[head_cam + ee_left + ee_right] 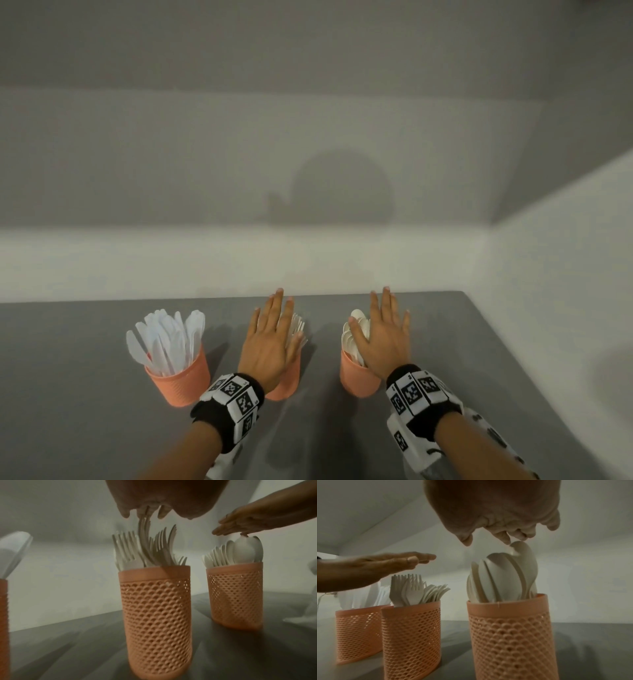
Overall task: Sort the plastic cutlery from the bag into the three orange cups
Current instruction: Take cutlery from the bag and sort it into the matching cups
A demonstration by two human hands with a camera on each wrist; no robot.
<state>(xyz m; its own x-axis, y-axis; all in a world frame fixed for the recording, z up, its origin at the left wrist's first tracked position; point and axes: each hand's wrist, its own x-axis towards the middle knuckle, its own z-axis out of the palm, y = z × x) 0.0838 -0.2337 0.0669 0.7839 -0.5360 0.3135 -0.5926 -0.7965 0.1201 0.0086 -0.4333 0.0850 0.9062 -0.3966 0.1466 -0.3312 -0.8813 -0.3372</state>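
No legible writing. Lower centre: perforated orange plastic cups [183, 385]; left hand [270, 342] flat, fingers straight, above white forks [145, 547]; right hand [385, 337] likewise over spoons [503, 577].

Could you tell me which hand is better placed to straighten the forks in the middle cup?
Left hand: it is flat right over the forks, while the right hand is over the spoons.

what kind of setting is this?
Probably a bare recording booth, not a kitchen: plain grey table, blank white walls, only three cups of sorted cutlery, and marker bands on both wrists.
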